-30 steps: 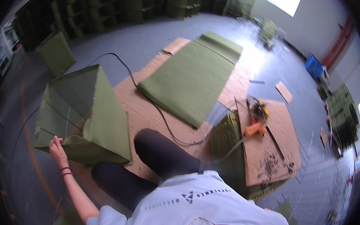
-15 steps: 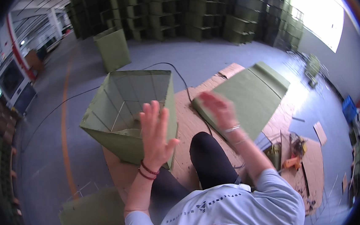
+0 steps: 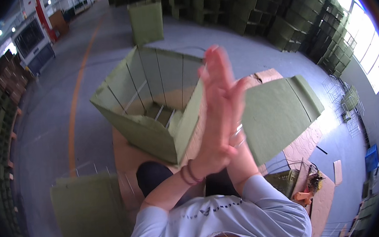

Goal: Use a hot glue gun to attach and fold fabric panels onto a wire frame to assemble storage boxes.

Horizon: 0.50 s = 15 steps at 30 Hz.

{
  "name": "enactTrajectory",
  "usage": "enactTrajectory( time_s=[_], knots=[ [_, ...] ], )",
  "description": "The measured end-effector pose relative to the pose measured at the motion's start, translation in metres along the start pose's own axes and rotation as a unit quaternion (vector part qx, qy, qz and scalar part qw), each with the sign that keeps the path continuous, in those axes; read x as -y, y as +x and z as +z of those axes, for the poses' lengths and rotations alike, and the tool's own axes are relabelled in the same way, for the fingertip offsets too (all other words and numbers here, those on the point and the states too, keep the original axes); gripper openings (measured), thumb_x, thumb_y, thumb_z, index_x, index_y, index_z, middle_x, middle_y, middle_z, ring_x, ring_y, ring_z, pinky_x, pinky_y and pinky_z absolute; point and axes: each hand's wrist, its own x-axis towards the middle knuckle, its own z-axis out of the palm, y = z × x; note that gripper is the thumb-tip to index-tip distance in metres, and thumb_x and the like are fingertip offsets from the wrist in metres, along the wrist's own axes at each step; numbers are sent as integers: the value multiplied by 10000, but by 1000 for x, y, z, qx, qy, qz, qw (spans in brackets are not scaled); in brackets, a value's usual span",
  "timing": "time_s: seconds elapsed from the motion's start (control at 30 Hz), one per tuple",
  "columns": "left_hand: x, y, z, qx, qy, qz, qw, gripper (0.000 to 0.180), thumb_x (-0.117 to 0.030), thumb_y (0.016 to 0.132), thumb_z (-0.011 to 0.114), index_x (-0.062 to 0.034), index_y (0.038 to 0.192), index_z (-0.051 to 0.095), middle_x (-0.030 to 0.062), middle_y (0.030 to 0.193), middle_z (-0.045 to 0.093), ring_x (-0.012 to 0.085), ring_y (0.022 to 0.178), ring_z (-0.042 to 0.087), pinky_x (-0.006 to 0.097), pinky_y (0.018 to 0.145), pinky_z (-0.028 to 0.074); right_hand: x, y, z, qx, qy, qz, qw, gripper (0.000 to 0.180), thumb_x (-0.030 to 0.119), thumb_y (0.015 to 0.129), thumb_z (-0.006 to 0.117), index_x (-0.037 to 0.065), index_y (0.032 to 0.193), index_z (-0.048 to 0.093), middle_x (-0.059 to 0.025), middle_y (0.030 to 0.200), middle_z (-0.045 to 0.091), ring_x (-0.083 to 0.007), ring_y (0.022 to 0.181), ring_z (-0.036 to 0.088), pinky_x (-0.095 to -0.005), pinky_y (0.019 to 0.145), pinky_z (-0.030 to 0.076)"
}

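My left hand (image 3: 214, 130), with dark red bands at its wrist, lies palm to palm against my right hand (image 3: 237, 103), which has silver bracelets. Both hold nothing. Their fingers are stretched upward and blurred by motion, and the left hand hides much of the right. Left of them stands a green fabric-covered box (image 3: 148, 133), open at the top, with thin wire rods along its pale inner walls. To their right a flat green fabric panel (image 3: 278, 113) with a folded far edge lies on brown cardboard (image 3: 305, 143).
An orange-handled tool (image 3: 302, 196) lies on the cardboard at the right. More green panels (image 3: 87, 211) lie at lower left. Another green box (image 3: 146, 23) stands behind, before tall stacks of green boxes (image 3: 252, 11). Wire frames (image 3: 349, 106) lie by the right wall.
My hands were apart and raised, the left over the open box and the right over the panel. They have come together between the two. The view has shifted too.
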Motion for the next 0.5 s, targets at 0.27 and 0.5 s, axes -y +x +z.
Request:
enactTrajectory(
  time_s=[0.27, 0.5],
  knots=[
    [48, 59, -19, -34, 65, 0, 997, 877, -647, 978, 210, 4, 1552, 83, 195, 1628, 47, 358, 1506, 17, 566, 1174, 5, -32, -109, 35, -118, 17, -12, 993, 1114, 841, 851, 218, -9, 1549, 38, -120, 1632, 88, -261, 1501, 99, -409, 1207, 93],
    [20, -30, 84, 112, 17, -32, 993, 991, -718, 941, 235, 40, 1536, 7, 339, 1566, 89, 450, 1479, 75, 563, 1180, 96, 14, -25, -72, -69, 106, -60, 990, 964, 744, 933, 117, 2, 1547, 130, -139, 1623, 150, -272, 1504, 116, -399, 1211, 112]
  ],
)
